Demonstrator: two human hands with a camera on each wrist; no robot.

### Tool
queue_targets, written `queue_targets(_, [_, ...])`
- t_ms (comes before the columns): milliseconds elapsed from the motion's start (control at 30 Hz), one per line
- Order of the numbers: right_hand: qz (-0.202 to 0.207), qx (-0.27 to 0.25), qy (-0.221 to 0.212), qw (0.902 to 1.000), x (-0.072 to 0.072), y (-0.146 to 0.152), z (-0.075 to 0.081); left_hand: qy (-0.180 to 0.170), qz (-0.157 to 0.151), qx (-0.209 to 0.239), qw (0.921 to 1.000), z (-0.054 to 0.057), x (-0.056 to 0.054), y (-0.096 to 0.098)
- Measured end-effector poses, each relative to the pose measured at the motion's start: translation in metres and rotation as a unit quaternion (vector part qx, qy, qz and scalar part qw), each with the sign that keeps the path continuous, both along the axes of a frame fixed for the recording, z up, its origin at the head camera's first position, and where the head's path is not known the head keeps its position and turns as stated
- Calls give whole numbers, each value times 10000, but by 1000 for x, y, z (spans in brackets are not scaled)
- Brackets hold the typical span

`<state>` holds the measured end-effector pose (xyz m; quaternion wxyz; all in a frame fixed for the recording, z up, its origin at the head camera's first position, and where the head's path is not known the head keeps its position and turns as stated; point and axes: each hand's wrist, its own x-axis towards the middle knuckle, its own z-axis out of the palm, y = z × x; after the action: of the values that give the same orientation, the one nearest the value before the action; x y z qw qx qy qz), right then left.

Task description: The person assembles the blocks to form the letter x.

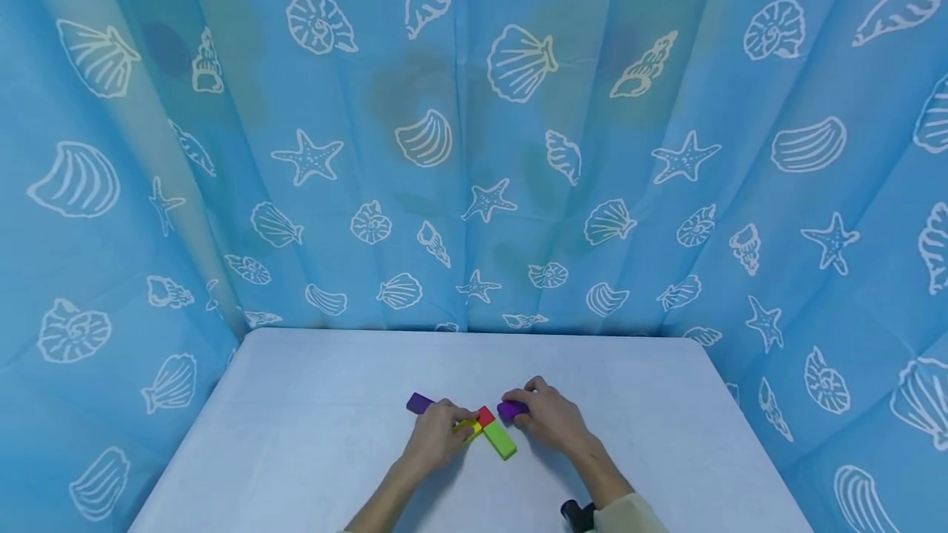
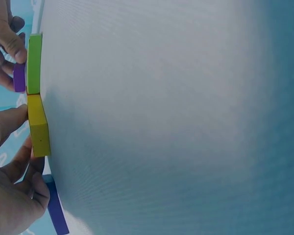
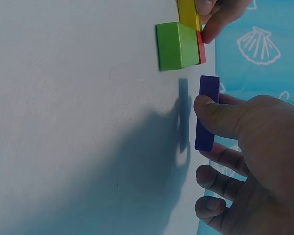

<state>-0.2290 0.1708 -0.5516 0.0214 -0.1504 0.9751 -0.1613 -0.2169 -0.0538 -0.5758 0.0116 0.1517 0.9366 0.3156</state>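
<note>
On the white table, a yellow block, a red block and a green block lie against one another at angles. My left hand holds the yellow block between thumb and fingers, one fingertip close to the red block. My right hand pinches a purple block between thumb and fingers, just right of the red block. This block's shadow falls apart from it on the table in the right wrist view. Another purple block lies beyond my left hand, partly behind it.
The white table stretches out around the blocks on all sides. A blue curtain with white shell and starfish prints hangs behind it and along both sides. A black device sits at my right wrist, by the sleeve.
</note>
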Motion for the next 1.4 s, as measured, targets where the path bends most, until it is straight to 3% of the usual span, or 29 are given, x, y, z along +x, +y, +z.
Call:
queue_targets(500, [-31,-38,-113,9999,-2,-6,-2,-107,17,38,9999,2,2,-1])
queue_targets(1400, [156,-2,94,9998,-9,-13,-4,-9,30,-17,10000,0,0,-1])
